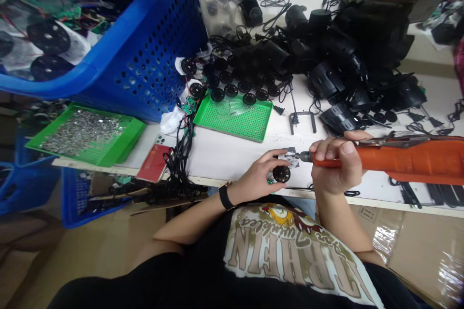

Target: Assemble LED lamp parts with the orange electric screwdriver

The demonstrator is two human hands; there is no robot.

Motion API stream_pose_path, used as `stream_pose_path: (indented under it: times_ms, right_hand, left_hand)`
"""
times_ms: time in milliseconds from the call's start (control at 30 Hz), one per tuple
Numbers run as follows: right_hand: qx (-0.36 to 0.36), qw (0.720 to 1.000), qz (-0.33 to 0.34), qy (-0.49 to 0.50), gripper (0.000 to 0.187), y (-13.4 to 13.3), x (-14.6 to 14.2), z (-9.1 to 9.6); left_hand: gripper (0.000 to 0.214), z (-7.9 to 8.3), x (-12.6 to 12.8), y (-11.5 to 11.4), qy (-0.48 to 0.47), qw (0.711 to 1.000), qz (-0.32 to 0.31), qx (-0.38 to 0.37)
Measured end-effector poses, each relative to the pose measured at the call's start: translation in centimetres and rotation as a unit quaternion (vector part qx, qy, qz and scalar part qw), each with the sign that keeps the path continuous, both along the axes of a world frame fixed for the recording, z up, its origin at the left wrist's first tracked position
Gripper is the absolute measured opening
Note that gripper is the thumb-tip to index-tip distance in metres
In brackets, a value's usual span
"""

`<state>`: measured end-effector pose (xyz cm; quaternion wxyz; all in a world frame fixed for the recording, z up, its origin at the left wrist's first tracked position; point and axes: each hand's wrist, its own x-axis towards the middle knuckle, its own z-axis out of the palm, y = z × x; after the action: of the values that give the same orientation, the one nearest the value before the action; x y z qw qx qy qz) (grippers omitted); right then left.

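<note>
My right hand [337,161] is wrapped round an orange power screwdriver [409,157], held sideways with its tip pointing left. The bit meets a small pale part [289,158] on a dark plate near the table's front edge. My left hand [263,171] steadies that work, its fingers curled round a small assembly with a round black slotted disc [282,174]. A bit of green circuit board [270,181] shows below the fingers. Just behind lies a green perforated tray [234,118] with small screws scattered in it.
A large blue basket [145,53] of wired parts stands at the left. In front of it are a green tray [108,154] heaped with metal pieces and a red booklet [152,161]. Black cables [181,154] hang over the edge. Black housings [326,79] and discs crowd the back.
</note>
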<state>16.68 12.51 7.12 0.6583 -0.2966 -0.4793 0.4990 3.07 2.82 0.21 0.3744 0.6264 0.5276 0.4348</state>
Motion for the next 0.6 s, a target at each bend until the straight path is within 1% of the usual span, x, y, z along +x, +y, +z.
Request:
stream_pose_path:
  times_ms: [67,133,300,500,600]
  right_hand:
    - [0.003,1.0,0.01,0.017,0.019,-0.1,0.2,0.1]
    - [0.006,1.0,0.016,0.02,0.019,-0.2,0.3,0.2]
    - [0.0,1.0,0.007,-0.005,0.022,-0.2,0.4,0.1]
    - [0.008,1.0,0.01,0.013,0.02,-0.2,0.6,-0.1]
    - [0.003,1.0,0.0,0.001,0.021,-0.3,0.6,-0.2]
  left_hand:
    - [0.052,0.1,0.4,-0.2,-0.008,1.0,0.005,0.028]
    - [0.052,-0.1,0.7,-0.3,-0.009,0.999,0.016,0.039]
    - [0.051,-0.3,0.8,-0.2,0.014,0.998,0.03,0.051]
    - [0.054,-0.6,1.1,-0.4,0.056,0.996,0.03,0.067]
    - [0.054,-0.8,1.3,-0.5,0.083,0.994,0.032,0.062]
